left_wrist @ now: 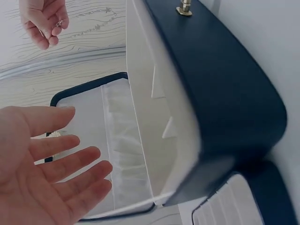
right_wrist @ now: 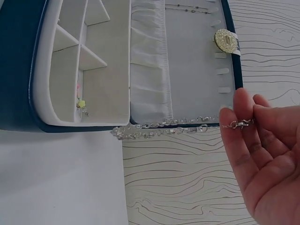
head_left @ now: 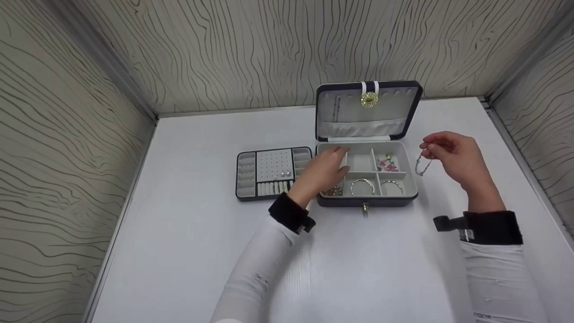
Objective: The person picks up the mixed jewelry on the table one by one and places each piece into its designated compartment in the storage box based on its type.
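Note:
My right hand (head_left: 455,157) pinches a silver bracelet (head_left: 420,167) by its clasp end, to the right of the jewelry box (head_left: 367,202). In the right wrist view the bracelet's beaded loop (right_wrist: 164,129) hangs from thumb and fingers, past the box's edge. My left hand (head_left: 323,170) hovers over the box's left compartments with nothing in it; the left wrist view shows its fingers (left_wrist: 84,164) spread and relaxed. The lid (head_left: 345,107) stands up, with a chain necklace (head_left: 337,109) and a gold round buckle (head_left: 369,99) on it.
Box compartments hold a silver bangle (head_left: 362,181), another bracelet (head_left: 393,183), colourful small jewelry (head_left: 387,164) and brownish beads (head_left: 333,191). Left of the box lies a jewelry tray (head_left: 274,157) with pearl earrings (head_left: 285,173) and ring slots. Patterned panels (head_left: 269,54) wall the white table (head_left: 188,233).

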Tool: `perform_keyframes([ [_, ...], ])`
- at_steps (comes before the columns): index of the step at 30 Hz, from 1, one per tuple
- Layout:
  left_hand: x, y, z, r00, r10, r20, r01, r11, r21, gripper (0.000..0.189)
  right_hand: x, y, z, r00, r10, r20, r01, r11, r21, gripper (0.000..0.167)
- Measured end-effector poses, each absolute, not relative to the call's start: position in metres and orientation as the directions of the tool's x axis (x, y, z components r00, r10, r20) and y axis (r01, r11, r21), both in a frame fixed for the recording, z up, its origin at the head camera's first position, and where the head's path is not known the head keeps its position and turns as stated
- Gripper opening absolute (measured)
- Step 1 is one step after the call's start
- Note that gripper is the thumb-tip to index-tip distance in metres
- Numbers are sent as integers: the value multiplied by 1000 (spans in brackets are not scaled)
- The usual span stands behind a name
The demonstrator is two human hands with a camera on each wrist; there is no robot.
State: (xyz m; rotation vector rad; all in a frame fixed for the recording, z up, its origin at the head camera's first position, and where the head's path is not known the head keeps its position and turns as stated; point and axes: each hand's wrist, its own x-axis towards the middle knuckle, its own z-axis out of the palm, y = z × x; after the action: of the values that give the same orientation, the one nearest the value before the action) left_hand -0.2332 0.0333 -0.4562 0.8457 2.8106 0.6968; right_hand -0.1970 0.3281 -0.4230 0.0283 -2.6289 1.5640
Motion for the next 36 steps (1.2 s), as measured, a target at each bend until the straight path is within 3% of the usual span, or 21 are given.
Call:
perform_keyframes([
  [7, -249, 54, -447, -836, 549, -10, 510, 782, 359, 57, -202, 317, -427, -989, 91, 120, -56, 524, -850, 20],
  [16, -273, 68, -449, -819, 572, 41, 572, 812, 112, 51, -204, 307, -430, -989, 85, 121, -56, 548, -835, 21],
  [23, -283, 77, -458, -850, 524, -50, 526, 850, -37, 73, -206, 302, -432, -992, 47, 117, -73, 544, -836, 23],
  [36, -284, 77, -472, -878, 463, -119, 477, 868, -139, 83, -206, 298, -437, -995, 22, 99, -71, 547, -834, 25],
])
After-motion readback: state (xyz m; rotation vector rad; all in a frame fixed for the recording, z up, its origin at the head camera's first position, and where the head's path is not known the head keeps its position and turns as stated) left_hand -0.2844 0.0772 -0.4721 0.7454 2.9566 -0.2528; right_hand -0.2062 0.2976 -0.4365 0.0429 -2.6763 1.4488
